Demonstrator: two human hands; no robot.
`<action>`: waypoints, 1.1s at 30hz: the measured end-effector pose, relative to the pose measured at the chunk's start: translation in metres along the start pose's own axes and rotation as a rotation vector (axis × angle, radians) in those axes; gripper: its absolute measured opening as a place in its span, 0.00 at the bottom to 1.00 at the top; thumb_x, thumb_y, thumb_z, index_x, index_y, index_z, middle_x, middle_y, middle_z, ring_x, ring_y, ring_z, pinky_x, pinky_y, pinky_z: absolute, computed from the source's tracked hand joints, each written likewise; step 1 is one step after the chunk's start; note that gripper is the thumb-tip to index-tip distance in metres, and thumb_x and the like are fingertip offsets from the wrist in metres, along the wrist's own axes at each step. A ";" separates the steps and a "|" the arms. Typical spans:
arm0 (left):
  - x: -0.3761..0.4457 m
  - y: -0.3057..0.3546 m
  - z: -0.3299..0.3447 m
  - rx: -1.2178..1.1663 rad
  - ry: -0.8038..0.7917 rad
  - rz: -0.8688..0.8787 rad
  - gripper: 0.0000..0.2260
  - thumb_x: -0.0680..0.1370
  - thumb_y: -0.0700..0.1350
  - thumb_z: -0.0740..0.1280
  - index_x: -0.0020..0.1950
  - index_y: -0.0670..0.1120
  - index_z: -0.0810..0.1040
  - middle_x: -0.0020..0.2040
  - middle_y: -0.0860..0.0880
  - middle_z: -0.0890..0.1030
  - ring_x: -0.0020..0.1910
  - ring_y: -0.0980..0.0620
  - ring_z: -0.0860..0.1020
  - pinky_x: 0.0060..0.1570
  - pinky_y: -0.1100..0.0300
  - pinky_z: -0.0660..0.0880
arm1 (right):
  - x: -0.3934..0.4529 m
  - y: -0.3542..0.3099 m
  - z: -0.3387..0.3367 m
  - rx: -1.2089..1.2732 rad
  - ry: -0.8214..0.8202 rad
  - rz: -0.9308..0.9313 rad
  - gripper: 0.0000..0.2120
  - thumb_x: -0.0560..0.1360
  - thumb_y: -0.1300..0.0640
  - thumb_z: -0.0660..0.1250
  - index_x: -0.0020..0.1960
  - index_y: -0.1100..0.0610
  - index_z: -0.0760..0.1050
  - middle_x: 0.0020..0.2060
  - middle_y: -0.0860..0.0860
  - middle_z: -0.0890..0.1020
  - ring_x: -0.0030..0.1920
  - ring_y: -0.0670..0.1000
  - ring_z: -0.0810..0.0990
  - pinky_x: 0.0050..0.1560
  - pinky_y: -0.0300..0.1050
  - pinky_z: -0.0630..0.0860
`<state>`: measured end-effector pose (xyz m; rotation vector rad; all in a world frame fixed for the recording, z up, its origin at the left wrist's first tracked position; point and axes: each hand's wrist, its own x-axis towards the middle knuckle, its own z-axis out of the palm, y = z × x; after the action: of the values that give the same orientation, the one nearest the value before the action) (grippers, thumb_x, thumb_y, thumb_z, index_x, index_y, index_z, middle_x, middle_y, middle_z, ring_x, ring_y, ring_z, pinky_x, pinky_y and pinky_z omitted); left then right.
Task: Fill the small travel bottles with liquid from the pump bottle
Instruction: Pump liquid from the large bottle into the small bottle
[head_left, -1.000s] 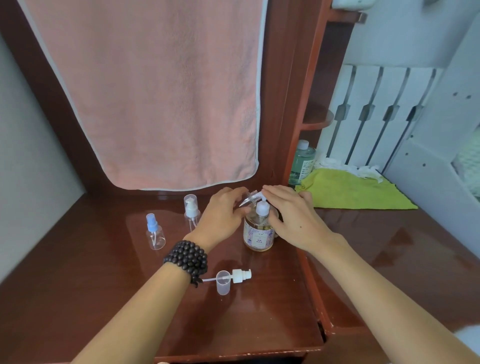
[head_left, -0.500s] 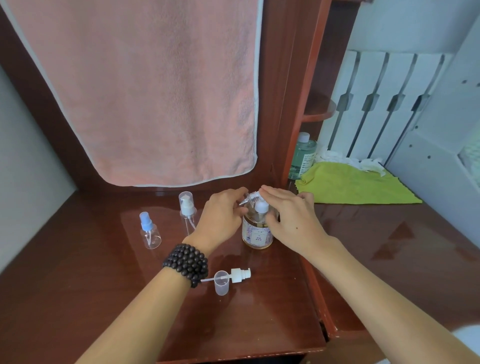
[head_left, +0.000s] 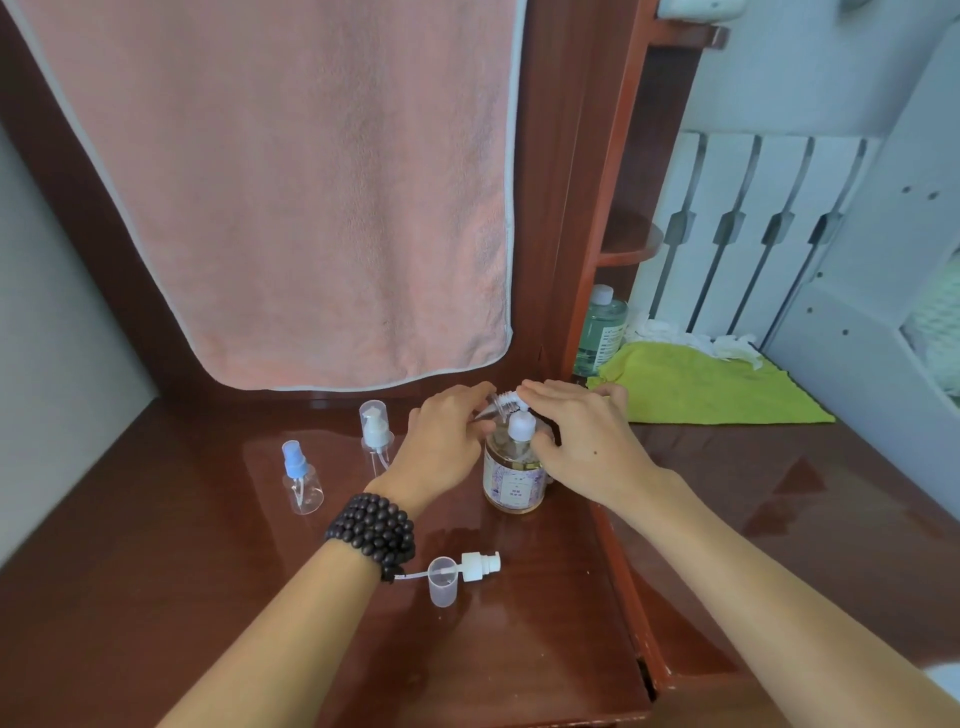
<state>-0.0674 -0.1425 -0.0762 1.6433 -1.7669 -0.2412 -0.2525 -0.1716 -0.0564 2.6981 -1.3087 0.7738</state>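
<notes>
**Desk inventory, left to right, at the filling step**

I logged a blue-capped spray bottle standing far left on the wooden desk, then a white-pump travel bottle under its clear cap. Nearer me lay a loose pump head beside a clear cap. My left hand, fingers curled, pinched a small clear bottle, tilted at the spout. The pump bottle stood upright at centre. My right hand rested on its pump, fingers bent over the top.
</notes>
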 end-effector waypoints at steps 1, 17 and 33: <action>-0.001 -0.001 0.002 -0.010 0.006 0.000 0.18 0.76 0.41 0.68 0.66 0.50 0.75 0.52 0.52 0.80 0.52 0.47 0.78 0.55 0.41 0.74 | -0.001 -0.001 0.002 0.005 0.011 0.009 0.24 0.71 0.56 0.60 0.66 0.49 0.76 0.66 0.45 0.76 0.67 0.46 0.73 0.57 0.50 0.58; -0.002 -0.004 0.005 -0.031 0.028 0.023 0.18 0.75 0.41 0.69 0.64 0.52 0.75 0.51 0.54 0.80 0.52 0.48 0.78 0.55 0.40 0.74 | -0.006 -0.006 0.007 -0.032 0.018 0.045 0.26 0.68 0.52 0.63 0.67 0.48 0.74 0.68 0.43 0.74 0.64 0.42 0.73 0.49 0.46 0.53; -0.007 -0.013 0.014 -0.068 0.028 0.014 0.17 0.74 0.39 0.71 0.62 0.50 0.78 0.50 0.51 0.82 0.49 0.49 0.80 0.54 0.43 0.76 | -0.020 -0.009 0.025 0.001 0.051 0.064 0.28 0.66 0.54 0.65 0.66 0.49 0.74 0.67 0.43 0.75 0.60 0.42 0.76 0.46 0.46 0.54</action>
<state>-0.0654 -0.1430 -0.0962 1.5785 -1.7308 -0.2675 -0.2460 -0.1575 -0.0861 2.6311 -1.3891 0.8439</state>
